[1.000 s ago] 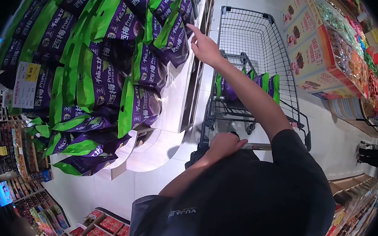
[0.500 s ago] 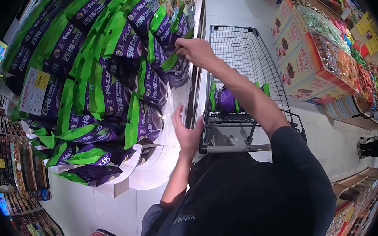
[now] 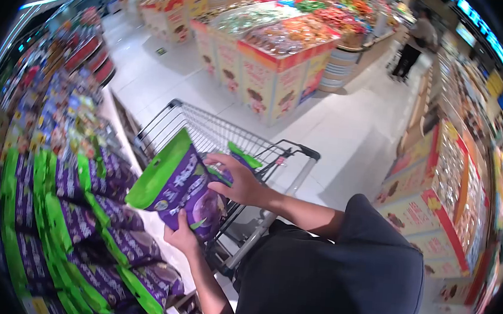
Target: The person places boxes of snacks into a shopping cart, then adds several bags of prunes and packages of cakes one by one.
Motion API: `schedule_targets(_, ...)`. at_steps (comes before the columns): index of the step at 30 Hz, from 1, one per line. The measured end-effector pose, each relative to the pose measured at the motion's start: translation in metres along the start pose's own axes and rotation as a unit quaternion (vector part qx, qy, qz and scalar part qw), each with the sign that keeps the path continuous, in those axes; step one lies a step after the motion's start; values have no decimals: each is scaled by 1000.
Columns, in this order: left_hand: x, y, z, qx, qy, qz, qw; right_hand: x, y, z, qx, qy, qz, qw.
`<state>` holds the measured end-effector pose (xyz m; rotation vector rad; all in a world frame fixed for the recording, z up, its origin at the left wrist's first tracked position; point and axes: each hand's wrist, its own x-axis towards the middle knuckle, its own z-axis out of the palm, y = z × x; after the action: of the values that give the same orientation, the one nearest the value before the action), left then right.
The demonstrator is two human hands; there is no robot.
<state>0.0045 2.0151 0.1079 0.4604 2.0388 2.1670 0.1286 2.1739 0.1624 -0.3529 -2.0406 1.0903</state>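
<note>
A purple bag of prunes [image 3: 181, 190] with a bright green top is held tilted in front of me, over the near side of the shopping cart [image 3: 204, 117]. My right hand [image 3: 235, 180] grips its right side, fingers partly hidden behind a fold. Below, my left hand [image 3: 183, 235] holds the lower edge, with the thumb on the front. Beyond my right hand, the green top of another bag [image 3: 243, 155] shows inside the cart. To the left, a display of similar purple and green bags [image 3: 75, 220] fills the shelf.
Boxed candy bins [image 3: 264, 69] stand beyond the cart, and another bin [image 3: 437, 201] is at the right. The cart handle [image 3: 276, 212] is close to my body. A person [image 3: 417, 43] stands farther down the aisle on the tiled floor [image 3: 335, 143].
My view has turned right, towards the aisle. My right hand has brought a bag from the display over to the cart. My left hand, open before, now holds that bag too.
</note>
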Motion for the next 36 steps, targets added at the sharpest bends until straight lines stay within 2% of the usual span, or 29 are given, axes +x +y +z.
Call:
schedule_targets(1, 2, -6, 6, -28, -3, -27, 999, -21, 20, -7, 46, 59, 78, 994)
schedule_targets(3, 2, -18, 21, -177, -12, -92, 980, -54, 48, -18, 109, 98, 211, 966)
schedule_targets(4, 5, -29, 24, -202, -49, -116, 971, -70, 74, -19, 145, 76, 270, 949)
schedule_targets(5, 4, -30, 33, -202, -67, -115, 970, -80, 75, -22, 142, 94, 269, 948)
schedule_targets(7, 0, -25, 49, -287, -52, -187, 938, -91, 75, -24, 405, 25, 367, 837)
schedule_targets(8, -3, -33, 58, -313, -68, -187, 929, -90, 68, -23, 448, 13, 330, 831)
schedule_targets(9, -6, -33, 66, -320, -59, -229, 917, -88, 61, -18, 490, -1, 290, 822)
schedule_targets(10, -12, -31, 72, -306, -61, -231, 921, -86, 81, 0, 403, 47, 252, 879)
schedule_targets(11, -19, -23, 78, -291, -62, -235, 925, -80, 76, 1, 454, 98, 279, 840)
schedule_targets(13, -20, -22, 80, -263, -57, -263, 927, -73, 107, 5, 475, 73, 307, 821)
schedule_targets(16, -9, -57, 75, -232, -101, -245, 936, -60, 114, -5, 470, 71, 299, 828)
schedule_targets(18, -10, -58, 75, -217, -108, -237, 941, -53, 115, -11, 445, 93, 309, 836)
schedule_targets(21, -17, -73, 61, -67, -150, -242, 956, -44, 121, -20, 395, 136, 321, 850)
schedule_targets(22, -21, -80, 57, 29, -190, -186, 964, -38, 119, -29, 397, 134, 315, 851)
schedule_targets(23, -28, -81, 54, 186, -255, -41, 948, -36, 133, -28, 367, 147, 306, 866)
schedule_targets(24, -44, -61, 63, 315, -262, -23, 912, -29, 132, -36, 384, 148, 286, 866)
schedule_targets(25, -48, -91, 52, 406, -290, -8, 867, -23, 139, -44, 396, 139, 307, 854)
schedule_targets(26, -57, -96, 52, 488, -314, -25, 814, -14, 141, -51, 375, 151, 293, 866)
schedule_targets(27, -64, -99, 53, 546, -322, 17, 773, -4, 145, -57, 360, 156, 264, 881)
schedule_targets(28, -65, -96, 56, 558, -322, 51, 763, 12, 131, -69, 321, 169, 260, 895)
schedule_targets(29, -63, -86, 60, 548, -340, 6, 764, 20, 146, -72, 297, 152, 243, 911)
schedule_targets(31, -61, -86, 57, 534, -344, 48, 771, 42, 156, -74, 212, 162, 212, 940)
schedule_targets(32, -61, -84, 57, 535, -346, 53, 769, 52, 170, -72, 140, 149, 198, 959)
schedule_targets(36, -63, -90, 59, 525, -340, 50, 779, 91, 174, -60, -41, 68, 205, 976)
